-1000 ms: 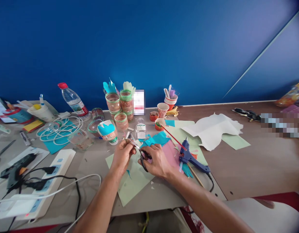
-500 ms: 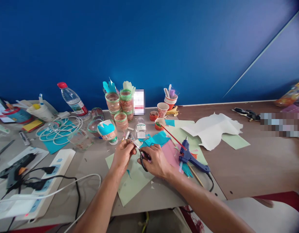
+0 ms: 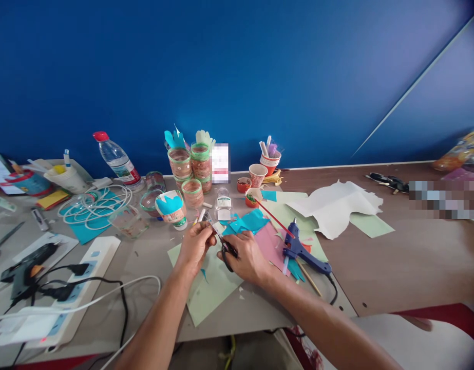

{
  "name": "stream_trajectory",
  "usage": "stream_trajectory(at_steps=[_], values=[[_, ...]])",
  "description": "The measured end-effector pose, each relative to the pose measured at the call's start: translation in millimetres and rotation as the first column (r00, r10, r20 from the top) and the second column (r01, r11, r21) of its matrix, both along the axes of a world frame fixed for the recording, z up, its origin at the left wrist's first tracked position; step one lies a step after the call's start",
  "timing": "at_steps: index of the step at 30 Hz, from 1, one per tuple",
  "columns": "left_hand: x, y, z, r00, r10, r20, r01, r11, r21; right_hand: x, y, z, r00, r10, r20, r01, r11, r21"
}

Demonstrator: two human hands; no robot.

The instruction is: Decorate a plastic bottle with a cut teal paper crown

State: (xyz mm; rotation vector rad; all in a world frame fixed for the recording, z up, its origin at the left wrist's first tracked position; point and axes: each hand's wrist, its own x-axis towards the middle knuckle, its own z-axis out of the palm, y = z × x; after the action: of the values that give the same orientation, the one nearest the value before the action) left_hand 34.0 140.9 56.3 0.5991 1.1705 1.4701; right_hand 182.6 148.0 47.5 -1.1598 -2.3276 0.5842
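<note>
My right hand (image 3: 249, 256) is closed around the black handles of a pair of scissors (image 3: 226, 261). Their blades point up and left, to the fingertips of my left hand (image 3: 196, 246). That left hand is pinched; what lies between its fingers is mostly hidden and too small to name. Under both hands is a pale green paper sheet (image 3: 211, 295) with small scraps on it. Just beyond my right hand are blue paper (image 3: 249, 221) and pink paper (image 3: 268, 244). A paper cup with a blue paper trim (image 3: 170, 205) stands beyond my left hand.
A blue glue gun (image 3: 304, 253) lies right of my right hand, its cord trailing off the table. Left are a power strip (image 3: 100, 257), a black glue gun (image 3: 32, 264) and a coiled white cable (image 3: 96, 205). Wrapped cups (image 3: 192, 192) and a water bottle (image 3: 119, 162) stand behind.
The scissors' handle loops look slightly closer together than before. Both hands keep nearly the same place, and the view has shifted a little.
</note>
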Motion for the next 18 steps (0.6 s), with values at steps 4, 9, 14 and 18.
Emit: stream_trajectory(at_steps=[4, 9, 14, 18], values=[[-0.4, 0.2, -1.0, 1.0, -0.007, -0.009, 0.007, 1.0, -0.009, 0.0, -0.2, 0.7, 1.0, 0.001, 0.018, -0.002, 1.0, 0.007], [-1.2, 0.7, -1.1, 1.0, -0.017, -0.012, 0.016, 1.0, -0.018, 0.3, 0.0, 2.1, 1.0, 0.012, 0.022, -0.012, 1.0, -0.015], [-2.4, 0.4, -2.6, 0.999, -0.023, -0.025, 0.022, 0.999, -0.025, 0.2, 0.0, 2.0, 0.999, 0.025, 0.026, -0.024, 0.999, -0.033], [-4.4, 0.6, -7.0, 0.999, -0.032, -0.032, 0.032, 0.999, -0.023, -0.1, 0.3, 3.6, 0.999, 0.035, 0.032, -0.034, 0.999, -0.04]])
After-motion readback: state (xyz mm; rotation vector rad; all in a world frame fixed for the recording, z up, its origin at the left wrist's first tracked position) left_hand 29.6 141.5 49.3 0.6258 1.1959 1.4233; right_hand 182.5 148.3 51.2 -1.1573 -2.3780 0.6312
